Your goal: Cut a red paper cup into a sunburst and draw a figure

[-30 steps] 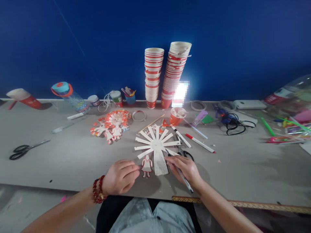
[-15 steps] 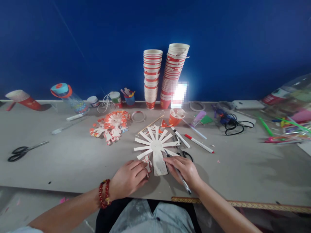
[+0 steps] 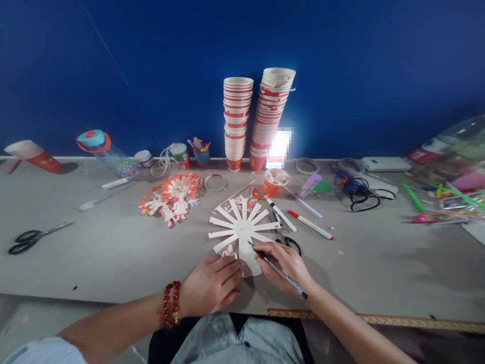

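Observation:
A flattened white paper cup cut into petal-like strips lies on the table in front of me, one broad panel pointing towards me. My right hand pinches a black-tipped pen, its tip over the top of that panel. Palm down, my left hand lies flat with its fingertips at the panel's left edge. Under those fingers a small paper figure with red outlines shows only its upper part. Black-handled scissors lie partly beneath the strips, beside my right hand.
Two tall stacks of paper cups stand against the blue wall. Painted paper figures lie left of the cut cup. A red marker, a cup of scraps and a black cable are to the right. Other scissors lie far left.
My left hand has slid right, further over the small figure and up to the panel. The pen tip has shifted slightly left and down onto the panel's upper part.

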### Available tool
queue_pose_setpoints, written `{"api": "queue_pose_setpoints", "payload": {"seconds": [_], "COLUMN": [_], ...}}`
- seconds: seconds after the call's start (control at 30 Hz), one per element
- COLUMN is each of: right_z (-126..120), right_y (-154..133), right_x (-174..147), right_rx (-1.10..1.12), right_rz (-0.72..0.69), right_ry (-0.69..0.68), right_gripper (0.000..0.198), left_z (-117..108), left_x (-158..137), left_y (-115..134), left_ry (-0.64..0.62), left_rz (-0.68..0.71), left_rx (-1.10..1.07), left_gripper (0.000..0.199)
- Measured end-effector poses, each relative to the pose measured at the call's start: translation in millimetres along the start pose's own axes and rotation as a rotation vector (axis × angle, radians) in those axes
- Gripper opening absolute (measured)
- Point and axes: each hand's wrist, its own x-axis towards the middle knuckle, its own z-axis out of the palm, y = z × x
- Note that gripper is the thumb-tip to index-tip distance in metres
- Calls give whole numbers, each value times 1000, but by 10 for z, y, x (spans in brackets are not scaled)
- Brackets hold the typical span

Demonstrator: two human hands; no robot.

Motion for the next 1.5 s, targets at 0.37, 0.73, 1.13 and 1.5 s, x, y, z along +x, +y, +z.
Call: {"api": "queue_pose_setpoints", "payload": {"seconds": [0.37,0.73,1.13,1.5], "right_z": [-40,206,239,240], "right_y": [-143,-61,-64,-84], "right_x": [363,242,217,225], "right_rx": [627,378,244,198], "right_rz": [373,281,235,233], "right_ry": [205,-49,-91,-97], "right_gripper": [3,8,11,11], "left_z": [8,-53,-40,-22], "left_x": [-5,45,44,37], "left_y": [-16,-18,-15,-24], "left_ry": [5,-10,7,17], "left_rz": [32,40,34,36], "left_rx": [33,12,15,3], "left_gripper": [36,31,33,34]}}
